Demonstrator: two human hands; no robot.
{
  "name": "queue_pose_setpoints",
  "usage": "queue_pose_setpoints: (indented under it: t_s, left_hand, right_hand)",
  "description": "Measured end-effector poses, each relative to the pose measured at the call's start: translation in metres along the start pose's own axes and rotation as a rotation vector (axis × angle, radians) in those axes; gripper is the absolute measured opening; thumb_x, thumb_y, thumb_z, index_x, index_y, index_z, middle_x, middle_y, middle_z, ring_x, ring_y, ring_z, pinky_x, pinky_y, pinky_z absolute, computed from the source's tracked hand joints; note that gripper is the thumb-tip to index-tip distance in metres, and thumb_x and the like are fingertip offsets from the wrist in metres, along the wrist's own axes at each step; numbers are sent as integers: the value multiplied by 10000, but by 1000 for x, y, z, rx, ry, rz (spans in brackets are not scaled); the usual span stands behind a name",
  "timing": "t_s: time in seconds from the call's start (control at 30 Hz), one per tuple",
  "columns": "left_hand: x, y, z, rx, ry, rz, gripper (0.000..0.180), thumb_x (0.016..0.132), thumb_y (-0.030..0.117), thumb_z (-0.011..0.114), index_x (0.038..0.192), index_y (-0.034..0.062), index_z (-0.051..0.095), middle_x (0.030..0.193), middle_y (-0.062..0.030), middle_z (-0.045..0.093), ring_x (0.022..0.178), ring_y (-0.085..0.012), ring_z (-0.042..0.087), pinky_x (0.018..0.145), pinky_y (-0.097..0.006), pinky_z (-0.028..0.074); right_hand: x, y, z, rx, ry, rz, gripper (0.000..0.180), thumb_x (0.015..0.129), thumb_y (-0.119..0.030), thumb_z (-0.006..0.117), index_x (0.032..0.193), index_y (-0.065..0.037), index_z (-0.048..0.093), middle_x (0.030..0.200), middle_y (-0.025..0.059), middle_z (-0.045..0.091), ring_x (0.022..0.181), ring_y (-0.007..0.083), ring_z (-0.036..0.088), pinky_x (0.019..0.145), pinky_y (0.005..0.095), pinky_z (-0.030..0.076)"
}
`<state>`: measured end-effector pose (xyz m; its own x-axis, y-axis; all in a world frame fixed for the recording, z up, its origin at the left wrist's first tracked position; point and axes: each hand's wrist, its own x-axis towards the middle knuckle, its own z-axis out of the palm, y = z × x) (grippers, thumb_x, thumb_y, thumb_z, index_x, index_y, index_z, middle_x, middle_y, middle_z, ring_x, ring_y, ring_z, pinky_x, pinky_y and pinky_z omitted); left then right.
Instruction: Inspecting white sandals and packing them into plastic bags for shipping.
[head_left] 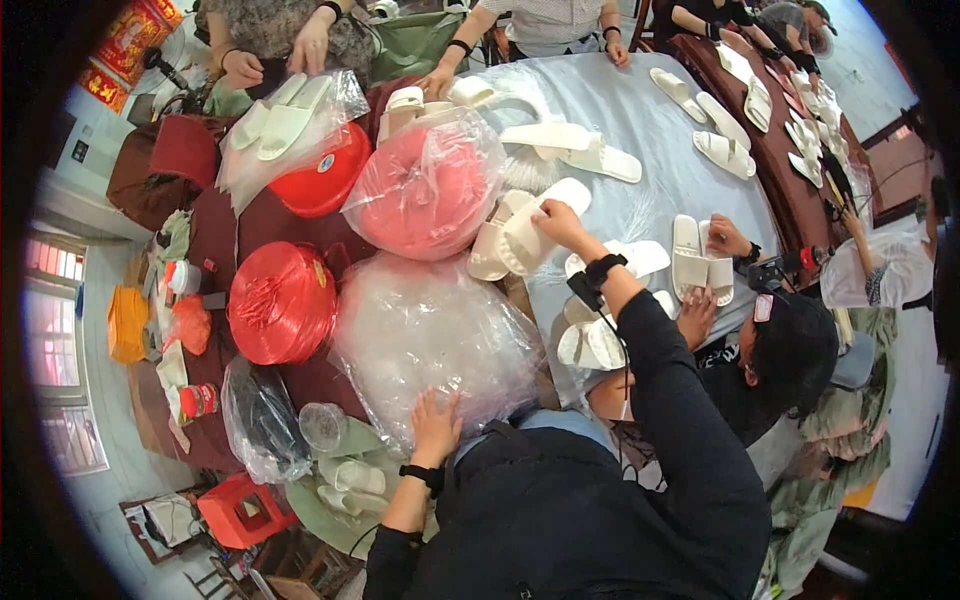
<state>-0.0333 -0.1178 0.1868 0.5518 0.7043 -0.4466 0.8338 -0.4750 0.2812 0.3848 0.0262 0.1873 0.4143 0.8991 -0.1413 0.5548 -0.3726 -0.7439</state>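
My left hand (436,428) lies flat with fingers spread on the near edge of a stack of clear plastic bags (430,335). My right hand (562,222) is stretched forward and closed on a white slipper (528,244), gripping it near its strap. Close against that one on its left lies another white slipper (491,250). Beyond the bags is a red roll wrapped in clear plastic (425,185). To the right of my right hand several more white slippers (640,258) rest on the plastic-covered table (620,110).
Left of the bags sit a red twine roll (282,302), a clear lidded tub (322,427) and a black bundle in plastic (262,420). A red stool (243,510) stands lower left. At my right a co-worker (775,350) handles a slipper pair (702,262); other people work across the table.
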Motion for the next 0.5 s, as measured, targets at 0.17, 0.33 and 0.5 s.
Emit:
queue_pose_setpoints:
  t_s: [0.17,0.33,0.5]
  left_hand:
    - [-1,-12,12,-22,54,62,552,808,311,566,1324,288,373,1379,-240,270,1247,-449,269,995,-556,234]
    - [-3,-18,6,-26,75,113,534,815,326,552,1317,244,391,1341,-243,326,1201,-433,340,963,-528,289]
    - [-5,-30,4,9,84,97,575,817,396,543,1306,128,399,1316,-240,366,1194,-390,371,949,-486,325]
  right_hand:
    - [-37,-63,-26,411,-28,-62,214,845,-194,569,935,0,577,807,59,614,692,129,548,641,257,434]
    - [-94,-122,-44,945,-119,94,241,852,-197,568,1003,-9,555,853,75,617,746,128,585,668,255,455]
    - [-167,-154,10,1010,-241,247,230,874,-194,549,979,11,543,852,64,610,731,131,579,662,256,457]
